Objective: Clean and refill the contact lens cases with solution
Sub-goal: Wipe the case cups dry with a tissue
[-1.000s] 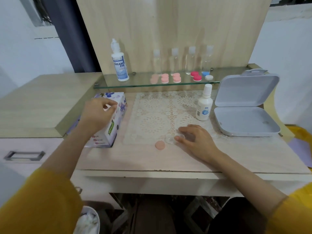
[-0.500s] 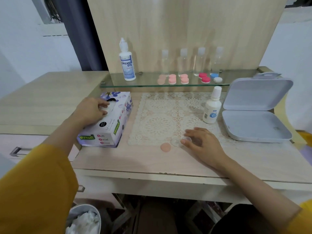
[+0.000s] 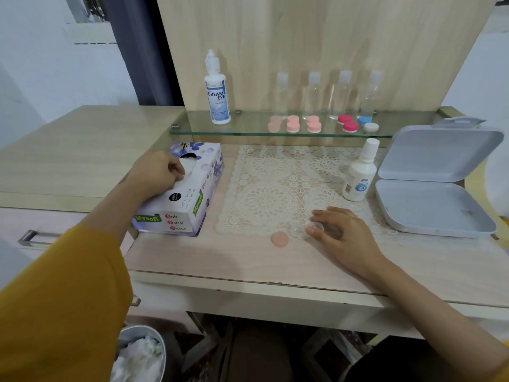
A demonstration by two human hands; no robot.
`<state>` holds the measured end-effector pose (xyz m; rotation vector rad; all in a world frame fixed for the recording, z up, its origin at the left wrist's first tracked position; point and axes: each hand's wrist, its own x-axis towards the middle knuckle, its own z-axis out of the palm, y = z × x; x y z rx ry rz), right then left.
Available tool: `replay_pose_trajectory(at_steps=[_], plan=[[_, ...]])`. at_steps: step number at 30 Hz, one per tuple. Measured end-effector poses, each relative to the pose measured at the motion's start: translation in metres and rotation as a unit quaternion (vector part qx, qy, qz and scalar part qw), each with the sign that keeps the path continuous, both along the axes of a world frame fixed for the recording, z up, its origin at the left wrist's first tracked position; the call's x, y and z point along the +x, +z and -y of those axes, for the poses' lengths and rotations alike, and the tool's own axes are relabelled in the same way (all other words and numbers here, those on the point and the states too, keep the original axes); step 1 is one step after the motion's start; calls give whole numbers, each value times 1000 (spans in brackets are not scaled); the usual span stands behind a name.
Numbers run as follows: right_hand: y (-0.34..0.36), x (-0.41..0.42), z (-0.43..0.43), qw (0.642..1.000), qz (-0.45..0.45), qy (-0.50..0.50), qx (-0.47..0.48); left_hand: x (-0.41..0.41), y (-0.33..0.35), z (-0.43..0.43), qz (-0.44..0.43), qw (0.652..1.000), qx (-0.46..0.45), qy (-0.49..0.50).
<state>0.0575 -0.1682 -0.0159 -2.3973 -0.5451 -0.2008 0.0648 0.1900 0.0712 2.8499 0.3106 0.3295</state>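
At 7 o'clock, crumpled tissues are seen in a bin (image 3: 162,351). A tissue (image 3: 190,164) in the tissue box (image 3: 190,208) is pinched by the curled left hand (image 3: 157,173). Near the desk (image 3: 248,260) front edge, the uncapped clear lens case (image 3: 301,232), with its peach cap (image 3: 279,239) just beside it at 9 o'clock, is held lightly between thumb and forefinger of the right hand (image 3: 341,235). At 3 o'clock a white box (image 3: 432,213) lies open.

- Light bright, even and diffuse; no hard shadow on the pale pink desk top (image 3: 248,260).
- Weak, soft shade under the right hand (image 3: 341,235).
- Long clear glass shelf (image 3: 248,125) carries faint reflections, no strong glare.
- Clear plastic bottles (image 3: 341,92) nearly fade into the light wooden back panel (image 3: 303,37).
- Small clear plastic lens case (image 3: 301,232) has low contrast and is hard to make out.
- Far right edge washes out white.
- Under the desk it is dim and murky.
- Mustard-yellow sleeve (image 3: 55,299), lower left, is soft and out of focus.
- Wide-angle bowing: panel sides lean outward.
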Motion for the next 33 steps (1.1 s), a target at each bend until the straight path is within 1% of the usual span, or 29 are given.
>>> replay_pose_trajectory(at_steps=[6,8,12,14,16,18,21,23,24,27,28,30,33], plan=[[2,-1,0,1000,-4,2,1,-5,9,2,111,992,-47,20],[2,-2,0,1000,-4,2,1,-8,17,6,145,986,-75,21],[3,-3,0,1000,-16,7,16,-17,34,25,177,974,-143,-5],[6,-5,1,999,-11,3,37,-19,40,40,172,970,-171,-37],[11,-9,1,997,-2,-11,78,-21,45,56,158,967,-188,-71],[22,-14,0,991,8,-23,129,-25,49,74,142,966,-184,-113],[48,-19,-6,980,66,-16,189,-33,47,104,124,960,-186,-167],[69,-23,-13,973,100,-5,209,-37,39,123,115,952,-199,-202],[77,-24,-18,974,103,1,203,-39,35,131,110,948,-207,-217],[88,-20,-31,989,79,14,121,-46,27,148,99,939,-228,-240],[87,-18,-34,991,74,19,108,-48,24,151,101,936,-233,-244],[83,-16,-37,991,70,18,109,-52,20,155,104,936,-232,-244],[77,-19,-35,990,52,13,128,-54,11,152,92,948,-198,-233]])
